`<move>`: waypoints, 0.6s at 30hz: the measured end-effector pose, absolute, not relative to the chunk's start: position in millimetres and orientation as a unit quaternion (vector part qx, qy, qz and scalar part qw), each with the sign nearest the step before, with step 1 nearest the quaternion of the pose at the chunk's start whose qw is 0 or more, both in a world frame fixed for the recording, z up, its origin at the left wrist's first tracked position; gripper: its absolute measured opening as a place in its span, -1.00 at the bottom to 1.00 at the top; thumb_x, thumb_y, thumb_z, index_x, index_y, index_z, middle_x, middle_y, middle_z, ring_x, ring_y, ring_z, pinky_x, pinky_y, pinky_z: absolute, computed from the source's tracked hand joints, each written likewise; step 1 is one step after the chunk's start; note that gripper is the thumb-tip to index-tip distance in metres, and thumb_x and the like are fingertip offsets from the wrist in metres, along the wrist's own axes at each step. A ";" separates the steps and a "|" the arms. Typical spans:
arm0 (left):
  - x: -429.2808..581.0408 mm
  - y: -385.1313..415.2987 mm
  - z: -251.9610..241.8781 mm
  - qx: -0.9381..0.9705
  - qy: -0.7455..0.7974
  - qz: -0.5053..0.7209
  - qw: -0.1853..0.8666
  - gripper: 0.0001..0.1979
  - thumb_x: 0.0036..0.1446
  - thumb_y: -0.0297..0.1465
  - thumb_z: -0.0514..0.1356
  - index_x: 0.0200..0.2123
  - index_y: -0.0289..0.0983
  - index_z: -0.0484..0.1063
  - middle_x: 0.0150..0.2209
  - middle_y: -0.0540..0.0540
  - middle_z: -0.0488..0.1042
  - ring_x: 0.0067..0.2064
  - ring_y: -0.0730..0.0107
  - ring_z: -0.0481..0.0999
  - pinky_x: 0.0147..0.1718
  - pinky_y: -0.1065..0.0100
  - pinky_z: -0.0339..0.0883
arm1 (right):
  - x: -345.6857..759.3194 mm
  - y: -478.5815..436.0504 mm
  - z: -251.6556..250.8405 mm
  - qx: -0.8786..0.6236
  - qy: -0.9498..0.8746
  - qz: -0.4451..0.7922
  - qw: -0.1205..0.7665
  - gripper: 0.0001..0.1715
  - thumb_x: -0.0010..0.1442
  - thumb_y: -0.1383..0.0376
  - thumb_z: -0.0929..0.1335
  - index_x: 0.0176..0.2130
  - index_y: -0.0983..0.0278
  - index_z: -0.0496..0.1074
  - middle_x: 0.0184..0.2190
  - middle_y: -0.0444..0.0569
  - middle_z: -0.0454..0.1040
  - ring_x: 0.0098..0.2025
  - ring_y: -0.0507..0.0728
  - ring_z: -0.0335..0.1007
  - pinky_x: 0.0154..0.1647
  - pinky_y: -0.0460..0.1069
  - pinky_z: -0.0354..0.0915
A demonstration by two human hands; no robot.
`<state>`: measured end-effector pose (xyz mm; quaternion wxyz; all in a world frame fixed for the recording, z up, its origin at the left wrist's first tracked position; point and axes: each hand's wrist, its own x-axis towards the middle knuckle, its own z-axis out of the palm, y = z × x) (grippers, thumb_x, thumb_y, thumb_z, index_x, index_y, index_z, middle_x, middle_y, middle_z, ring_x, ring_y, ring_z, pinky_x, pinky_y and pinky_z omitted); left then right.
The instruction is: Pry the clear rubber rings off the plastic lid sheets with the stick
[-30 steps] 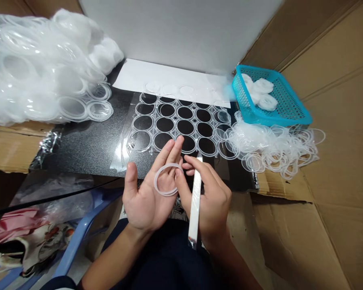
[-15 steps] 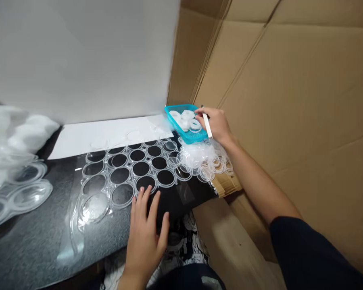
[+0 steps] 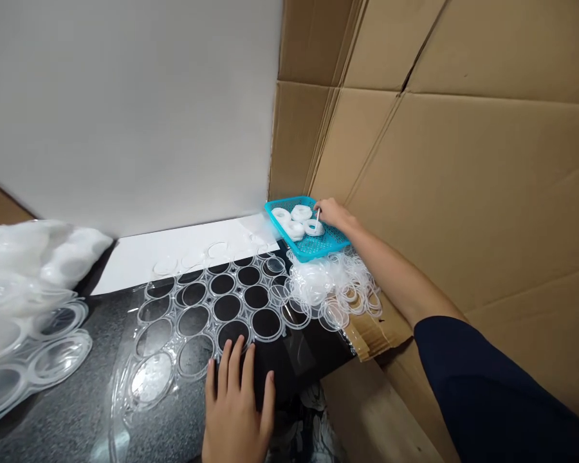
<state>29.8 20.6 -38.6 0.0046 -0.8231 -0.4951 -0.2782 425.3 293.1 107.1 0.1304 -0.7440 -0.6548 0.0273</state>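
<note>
My left hand [image 3: 236, 399] lies flat, fingers spread, its fingertips at the near edge of a clear plastic sheet [image 3: 207, 307] with rows of round holes. At the far right, my right hand [image 3: 335, 212] is closed around a slim white stick-like tool [image 3: 317, 222], whose exact kind I cannot make out. The tool's lower end points down at a stack of white rings [image 3: 312, 230]. That stack sits with several others in a turquoise plastic basket [image 3: 323, 247]. Loose clear rings [image 3: 354, 289] and thin clear discs [image 3: 316, 283] lie heaped in front of the basket.
More clear perforated sheets [image 3: 53, 354] and white plastic bags [image 3: 38, 257] are piled at the left. White paper [image 3: 183, 247] runs along the back of the dark tabletop [image 3: 96, 399]. Cardboard walls [image 3: 463, 180] stand at the right, and a cardboard flap [image 3: 381, 334] juts below the rings.
My right hand has turned and come down over the basket, bringing the white tool to a ring stack. The whole scene sits lower as the view tilts up; my left hand stays on the sheet.
</note>
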 end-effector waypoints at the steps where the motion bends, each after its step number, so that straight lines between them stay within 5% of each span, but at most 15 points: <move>1: 30.5 20.4 -38.5 -0.819 -0.499 -0.284 0.001 -0.41 0.31 -0.29 0.20 0.38 -0.19 0.25 0.39 -0.28 0.32 0.42 -0.20 0.26 0.35 -0.29 0.10 | 423.2 290.1 110.1 -0.743 -0.655 0.026 0.134 -0.70 0.23 0.48 0.40 -0.06 0.44 0.65 -0.05 0.31 0.66 0.02 0.24 0.58 0.07 -0.01 0.32; 5: 28.5 20.8 -34.2 -0.817 -0.492 -0.300 -0.021 -0.55 0.33 -0.36 0.18 0.26 -0.20 0.36 0.28 -0.22 0.47 0.37 -0.12 0.32 0.35 -0.21 0.09 | 392.1 246.6 117.2 -0.690 -0.692 0.018 0.210 -0.69 0.40 0.33 0.33 0.03 0.37 0.60 -0.04 0.19 0.66 0.00 0.19 0.58 0.06 0.01 0.35; 8: 23.3 22.4 -28.0 -0.835 -0.469 -0.285 -0.037 -0.67 0.33 -0.41 0.19 0.15 -0.17 0.44 0.13 -0.17 0.55 0.20 0.00 0.49 0.23 -0.09 0.27 | 338.9 183.4 99.6 -0.543 -0.761 0.042 0.353 -0.66 0.48 0.25 0.26 0.00 0.31 0.58 -0.09 0.08 0.67 -0.06 0.13 0.60 0.04 0.05 0.42; 11: 21.6 22.4 -17.9 -0.833 -0.476 -0.265 -0.090 -0.70 0.36 -0.45 0.15 0.12 -0.17 0.46 0.08 -0.18 0.52 0.10 0.07 0.51 0.09 0.00 0.40 | 277.6 116.3 63.8 -0.414 -0.857 0.106 0.289 -0.70 0.48 0.33 0.25 0.03 0.25 0.54 -0.10 0.00 0.67 -0.08 0.12 0.59 -0.01 0.08 0.47; 18: 21.2 7.4 21.6 -0.806 -0.461 -0.214 -0.303 -0.68 0.37 -0.35 0.16 0.16 -0.13 0.43 0.04 -0.20 0.48 0.04 0.08 0.51 0.05 0.01 0.48 | 231.0 38.1 11.8 -0.510 -0.827 0.077 0.225 -0.79 0.40 0.38 0.30 -0.01 0.28 0.48 -0.20 0.06 0.56 -0.16 0.25 0.51 -0.14 0.18 0.50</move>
